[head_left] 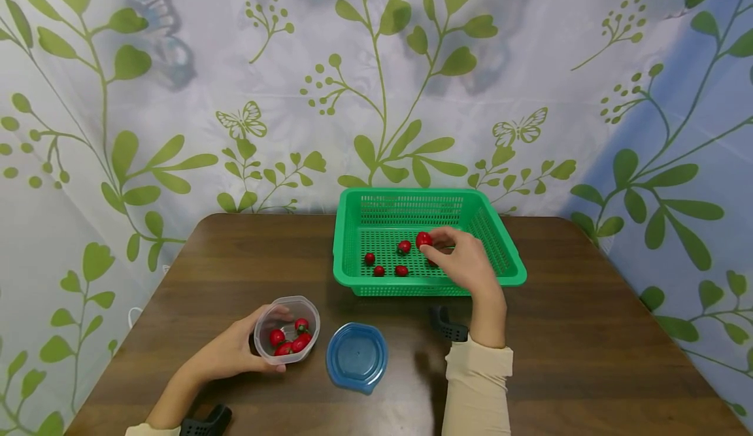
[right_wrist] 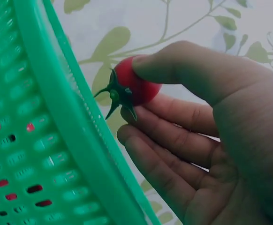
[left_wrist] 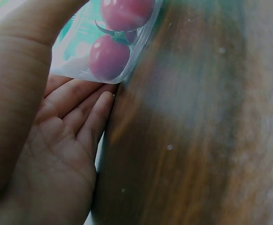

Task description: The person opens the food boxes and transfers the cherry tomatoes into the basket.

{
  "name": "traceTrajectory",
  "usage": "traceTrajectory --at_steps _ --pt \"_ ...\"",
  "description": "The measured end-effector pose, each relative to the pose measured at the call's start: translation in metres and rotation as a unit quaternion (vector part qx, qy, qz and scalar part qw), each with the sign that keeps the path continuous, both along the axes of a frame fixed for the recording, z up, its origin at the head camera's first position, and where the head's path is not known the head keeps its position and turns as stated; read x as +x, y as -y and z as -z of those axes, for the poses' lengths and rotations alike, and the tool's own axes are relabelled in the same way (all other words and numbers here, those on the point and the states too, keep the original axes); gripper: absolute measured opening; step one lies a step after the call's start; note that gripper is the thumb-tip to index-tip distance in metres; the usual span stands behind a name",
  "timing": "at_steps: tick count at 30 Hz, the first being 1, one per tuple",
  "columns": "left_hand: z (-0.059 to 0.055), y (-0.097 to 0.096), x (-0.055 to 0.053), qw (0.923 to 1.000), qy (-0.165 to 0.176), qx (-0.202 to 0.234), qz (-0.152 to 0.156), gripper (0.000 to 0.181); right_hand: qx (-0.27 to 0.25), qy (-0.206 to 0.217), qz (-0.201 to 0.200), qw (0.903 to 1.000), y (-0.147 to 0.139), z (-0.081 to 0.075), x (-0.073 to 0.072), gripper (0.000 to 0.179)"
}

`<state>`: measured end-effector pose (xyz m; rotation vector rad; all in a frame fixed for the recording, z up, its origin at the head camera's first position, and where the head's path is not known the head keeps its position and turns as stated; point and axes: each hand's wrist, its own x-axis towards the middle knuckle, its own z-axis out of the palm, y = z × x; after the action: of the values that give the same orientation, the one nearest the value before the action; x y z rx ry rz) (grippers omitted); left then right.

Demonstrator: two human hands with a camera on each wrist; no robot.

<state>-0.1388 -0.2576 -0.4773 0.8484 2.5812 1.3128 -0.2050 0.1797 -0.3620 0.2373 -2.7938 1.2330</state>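
My right hand (head_left: 469, 263) pinches a red cherry tomato (head_left: 422, 240) between thumb and fingers, above the green plastic basket (head_left: 382, 282). In the right wrist view the pinched tomato (right_wrist: 143, 86) shows its green stalk, beside the basket's rim. Several more tomatoes (head_left: 401, 270) lie on the basket's floor. On the left, my left hand (head_left: 232, 348) grips a clear plastic container (head_left: 266, 318), its mouth tilted to the right. Several tomatoes (head_left: 284, 348) lie in it. The left wrist view shows two of them (left_wrist: 109, 58) through the container's wall.
A blue lid (head_left: 356, 357) lies on the brown wooden table (head_left: 565, 357), between the container and my right forearm. Behind the table hangs a leaf-patterned cloth (head_left: 282, 129). Dark wrist straps (head_left: 450, 326) are on both wrists.
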Motion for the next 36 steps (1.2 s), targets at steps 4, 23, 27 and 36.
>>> traceTrajectory --at_steps 4,23,27,36 --pt "0.000 0.000 0.000 1.0000 0.004 -0.003 -0.004 0.080 0.007 0.013 0.014 0.9998 -0.005 0.003 0.000 0.036" --pt "-0.001 0.000 0.001 0.9997 0.020 -0.003 -0.010 0.082 0.000 0.014 -0.020 0.9997 0.008 0.003 -0.003 0.039" --pt "-0.001 0.000 0.001 0.9997 0.020 -0.004 -0.010 0.082 -0.008 0.017 -0.045 0.9988 0.019 0.001 -0.004 0.040" --pt "-0.002 0.000 0.002 0.9994 0.029 -0.009 -0.015 0.081 -0.024 0.016 -0.099 0.9947 0.047 -0.001 -0.005 0.039"
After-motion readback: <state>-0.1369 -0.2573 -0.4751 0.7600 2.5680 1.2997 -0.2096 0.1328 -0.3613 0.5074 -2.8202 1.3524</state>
